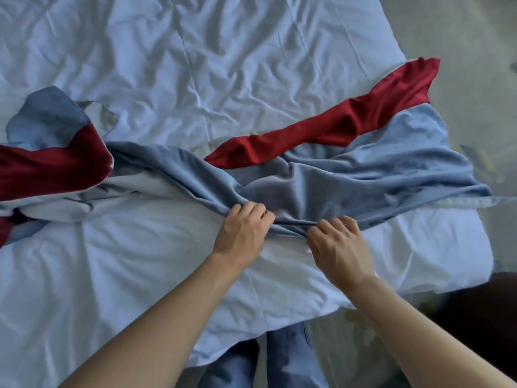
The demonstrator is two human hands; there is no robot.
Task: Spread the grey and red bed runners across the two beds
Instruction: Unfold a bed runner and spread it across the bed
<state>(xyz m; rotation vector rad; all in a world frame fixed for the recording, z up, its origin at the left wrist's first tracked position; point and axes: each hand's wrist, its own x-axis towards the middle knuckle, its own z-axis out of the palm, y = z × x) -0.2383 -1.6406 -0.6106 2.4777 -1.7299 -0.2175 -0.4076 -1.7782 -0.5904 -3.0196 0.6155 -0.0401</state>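
**Both hands on the near edge of the runner**

My left hand (242, 229) and my right hand (337, 242) sit close together on the near edge of the grey and red bed runner (307, 175), knuckles up, fingers curled down into the cloth. Each one grips a bunch of the grey fabric; a short ridge of it is gathered between my two hands, and folds fan out from the grip toward the far side.

The runner lies crumpled across the bed (181, 65) from left to right — not flat anywhere. Its grey side takes up the middle and the right, where it reaches the right edge of the mattress and a narrow strip of it trails past that edge. A red band (335, 127) runs diagonally from the middle up toward the far right corner, resting on the grey along its near side and on the white sheet along its far side. At the left the cloth is heaped: a red fold (47, 169) with a grey flap standing above it, and pale lining showing underneath.

The white sheet is wrinkled all over. Its near corner hangs in front of my legs (282, 359), in blue trousers — I stand just against the bed. Patterned carpet (461, 32) shows beyond the right side.
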